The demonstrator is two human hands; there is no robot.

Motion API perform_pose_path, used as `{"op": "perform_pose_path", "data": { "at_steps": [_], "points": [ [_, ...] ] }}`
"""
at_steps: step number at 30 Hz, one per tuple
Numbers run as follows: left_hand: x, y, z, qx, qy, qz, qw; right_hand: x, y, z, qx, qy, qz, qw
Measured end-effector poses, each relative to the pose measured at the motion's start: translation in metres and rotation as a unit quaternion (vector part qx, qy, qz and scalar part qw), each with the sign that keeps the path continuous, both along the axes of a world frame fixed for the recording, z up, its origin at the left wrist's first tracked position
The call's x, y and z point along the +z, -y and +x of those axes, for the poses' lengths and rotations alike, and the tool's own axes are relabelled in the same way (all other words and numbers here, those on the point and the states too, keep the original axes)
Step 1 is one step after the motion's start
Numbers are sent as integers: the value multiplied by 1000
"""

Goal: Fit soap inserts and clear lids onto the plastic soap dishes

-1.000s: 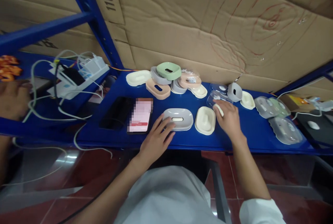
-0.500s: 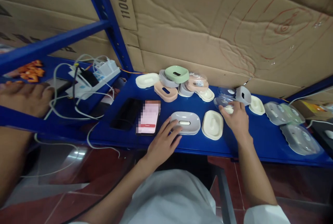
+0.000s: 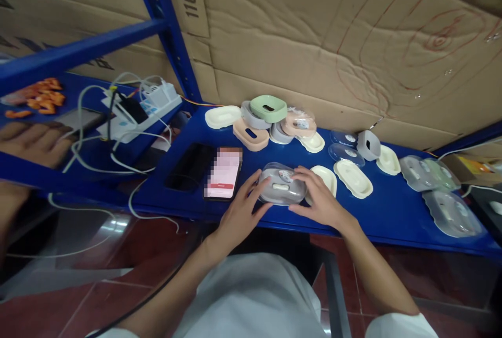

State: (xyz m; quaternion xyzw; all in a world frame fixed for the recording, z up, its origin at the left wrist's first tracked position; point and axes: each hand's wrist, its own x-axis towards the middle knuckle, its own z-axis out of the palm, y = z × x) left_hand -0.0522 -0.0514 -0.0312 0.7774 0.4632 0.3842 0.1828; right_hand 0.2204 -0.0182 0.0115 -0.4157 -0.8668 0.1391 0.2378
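A clear plastic lid (image 3: 285, 176) with a round sticker covers a grey oval soap dish (image 3: 280, 196) at the table's front. My left hand (image 3: 245, 204) grips the left end of lid and dish, fingers above and thumb at the near side. At the right end, my right hand (image 3: 319, 199) holds the lid between curved fingers and thumb. Partly behind that hand is a cream oval tray (image 3: 327, 177). Another cream tray (image 3: 353, 178) lies farther right, near more clear lids (image 3: 345, 155) and a grey dish standing on its side (image 3: 368, 145).
A phone (image 3: 224, 173) with a lit screen and a dark flat object (image 3: 190, 168) lie left. Behind is a pile with a green dish (image 3: 269, 108). Lidded dishes (image 3: 453, 213) sit right. Another person's hand (image 3: 33, 144) rests near cables and a power strip (image 3: 157, 105).
My right hand has moved left from the back right, and a clear lid now sits over the grey dish. My left hand stays at the dish. A cream tray at right is now uncovered.
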Motion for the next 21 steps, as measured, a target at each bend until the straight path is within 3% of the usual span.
{"op": "perform_pose_path", "data": {
  "at_steps": [8,16,21],
  "points": [
    [-1,0,-1,0,-4,14,1000,11,8,-2,45,6,0,999],
    [-6,-2,-2,-1,-13,33,999,-13,22,-10,31,21,64,997],
    [-5,-1,0,-3,-22,31,999,-17,25,-8,16,61,75,995]
  ]
}}
